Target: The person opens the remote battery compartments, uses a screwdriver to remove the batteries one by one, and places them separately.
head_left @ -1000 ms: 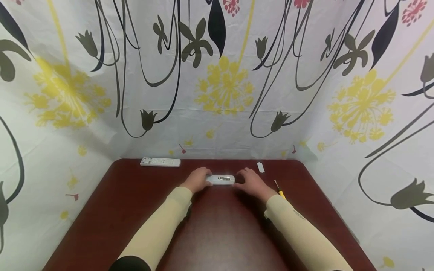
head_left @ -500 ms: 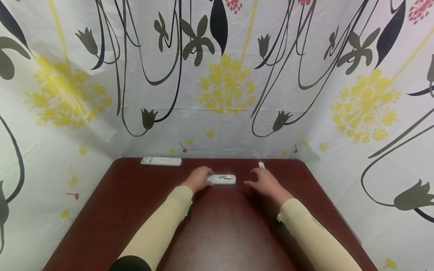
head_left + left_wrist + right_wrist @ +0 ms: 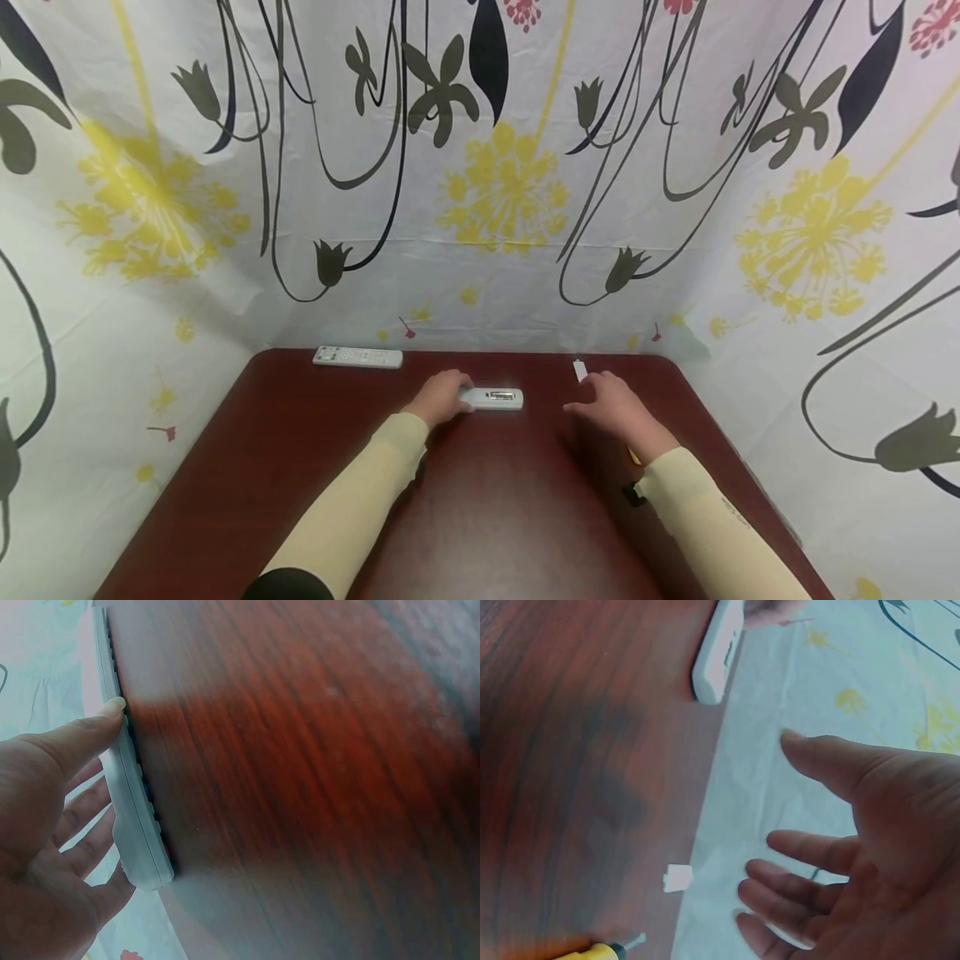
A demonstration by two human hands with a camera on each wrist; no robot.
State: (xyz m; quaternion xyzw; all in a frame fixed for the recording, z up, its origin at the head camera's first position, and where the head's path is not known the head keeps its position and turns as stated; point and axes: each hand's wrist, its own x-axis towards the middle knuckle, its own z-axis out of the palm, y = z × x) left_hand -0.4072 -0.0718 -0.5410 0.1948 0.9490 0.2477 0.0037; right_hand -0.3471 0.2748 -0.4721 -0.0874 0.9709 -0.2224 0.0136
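On the dark red wooden table [image 3: 480, 500], the left hand [image 3: 442, 397] grips one end of a small white plastic remote [image 3: 495, 398], thumb and fingers curled along its sides. To the remote's right, well apart, the right hand [image 3: 611, 408] hovers with fingers spread, holding nothing, near a small white plastic cover [image 3: 579, 370] and a yellow-handled screwdriver [image 3: 600, 950].
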